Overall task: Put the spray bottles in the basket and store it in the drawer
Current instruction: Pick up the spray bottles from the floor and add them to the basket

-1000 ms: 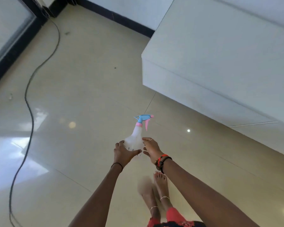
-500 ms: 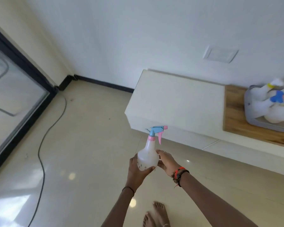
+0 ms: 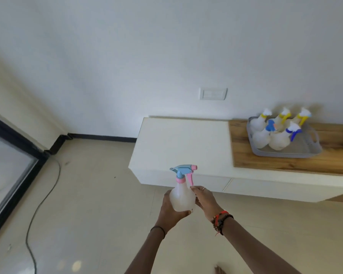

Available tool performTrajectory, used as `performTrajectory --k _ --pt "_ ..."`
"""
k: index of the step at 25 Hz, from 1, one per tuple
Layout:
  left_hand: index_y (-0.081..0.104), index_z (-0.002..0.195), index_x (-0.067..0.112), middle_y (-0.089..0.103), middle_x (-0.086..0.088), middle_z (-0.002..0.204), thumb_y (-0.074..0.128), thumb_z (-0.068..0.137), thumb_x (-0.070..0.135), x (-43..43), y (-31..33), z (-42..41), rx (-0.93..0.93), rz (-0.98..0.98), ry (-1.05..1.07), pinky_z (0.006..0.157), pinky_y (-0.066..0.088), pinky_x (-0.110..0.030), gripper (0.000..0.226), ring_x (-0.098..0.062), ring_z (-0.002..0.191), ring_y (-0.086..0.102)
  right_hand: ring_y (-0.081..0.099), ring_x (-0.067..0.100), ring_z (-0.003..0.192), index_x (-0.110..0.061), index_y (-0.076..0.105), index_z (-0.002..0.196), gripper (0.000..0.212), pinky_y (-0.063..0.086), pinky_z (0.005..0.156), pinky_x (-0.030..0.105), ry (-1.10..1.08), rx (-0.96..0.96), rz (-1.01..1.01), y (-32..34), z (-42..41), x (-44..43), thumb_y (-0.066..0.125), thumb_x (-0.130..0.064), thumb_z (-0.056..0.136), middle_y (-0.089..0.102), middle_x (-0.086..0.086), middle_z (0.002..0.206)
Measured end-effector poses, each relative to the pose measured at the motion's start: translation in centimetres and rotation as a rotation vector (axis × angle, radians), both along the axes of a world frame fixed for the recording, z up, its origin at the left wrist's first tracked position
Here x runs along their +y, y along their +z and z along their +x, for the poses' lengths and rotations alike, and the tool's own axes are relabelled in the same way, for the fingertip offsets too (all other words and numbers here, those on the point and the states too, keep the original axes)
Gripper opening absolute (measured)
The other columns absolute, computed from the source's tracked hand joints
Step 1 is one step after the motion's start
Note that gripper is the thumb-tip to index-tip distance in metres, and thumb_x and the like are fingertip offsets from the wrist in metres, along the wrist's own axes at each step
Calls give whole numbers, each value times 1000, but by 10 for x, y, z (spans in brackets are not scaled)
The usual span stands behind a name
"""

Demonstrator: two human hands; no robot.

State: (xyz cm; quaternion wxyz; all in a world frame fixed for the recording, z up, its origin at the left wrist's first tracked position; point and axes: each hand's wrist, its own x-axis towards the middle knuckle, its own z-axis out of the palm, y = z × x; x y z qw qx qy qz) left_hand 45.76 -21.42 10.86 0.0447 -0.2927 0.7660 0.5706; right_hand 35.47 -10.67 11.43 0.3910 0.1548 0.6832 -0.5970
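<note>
Held spray bottle: one, the held spray bottle (image 3: 182, 198), was upright near the middle of the view over the floor, its blue and pink trigger head on top with the nozzle to the right.
Left hand: the left hand (image 3: 169, 211) cupped the bottle's lower body from the left, thumb wrapped round the front near the base.
Right hand: the right hand (image 3: 205, 199) gripped the bottle's right side with curled fingers, the forefinger just under the pink trigger.
Basket: one grey basket (image 3: 285, 154) sat on the wooden top (image 3: 275, 165) at the far right of the low white cabinet (image 3: 182, 139).
Bottles already in: five spray bottles (image 3: 276, 140) stood upright in the basket, three with yellow triggers in the far row and two with blue in the near row (six bottles in view with the held one).
Key relation: the basket lay far and to the right of both hands, well apart from them; the right hand was the nearer, and the bottle's long axis was already vertical like the others.
Likely free spot: the near right part of the basket looked unfilled.
Drawer: two drawer fronts (image 3: 206, 181) showed closed under the cabinet top.
Floor: one dark cable (image 3: 40, 202) ran along the left.
</note>
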Motion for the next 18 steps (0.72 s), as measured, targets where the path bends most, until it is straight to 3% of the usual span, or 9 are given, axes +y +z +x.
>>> performTrajectory --k 4,9,11,15,18 --pt "33 132 15 42 2 122 86 61 20 31 9 -34 -25 -6 -64 79 47 -13 88 -15 113 47 58 25 97 -6 63 107 23 48 99 43 -15 36 18 7 -28 36 54 -23 93 65 18 116" --pt "35 132 17 45 -3 127 86 60 18 77 21 -97 -47 -24 -188 96 51 -36 88 -20 116 48 58 24 91 -8 61 103 19 50 98 43 -118 -5 -23 10 -79 100 55 -23 93 64 14 102" --pt "36 134 21 46 0 128 85 60 19 104 25 -127 -51 -15 -231 98 49 -40 89 -21 118 48 58 23 87 -8 60 101 21 50 96 43 -151 -16 -19 12 -106 130 57 -26 92 63 9 94" --pt "29 137 25 47 5 128 84 61 14 165 26 -185 -45 24 -289 88 50 -22 94 -17 116 49 57 23 84 -8 62 85 28 52 93 42 -144 -4 56 17 -164 193 57 -35 89 63 9 88" --pt "28 133 21 45 6 124 85 62 14 212 26 -233 -61 23 -293 88 45 -20 91 -18 115 48 58 28 87 9 63 105 39 51 91 43 -144 3 114 17 -213 238 55 -27 91 62 16 92"
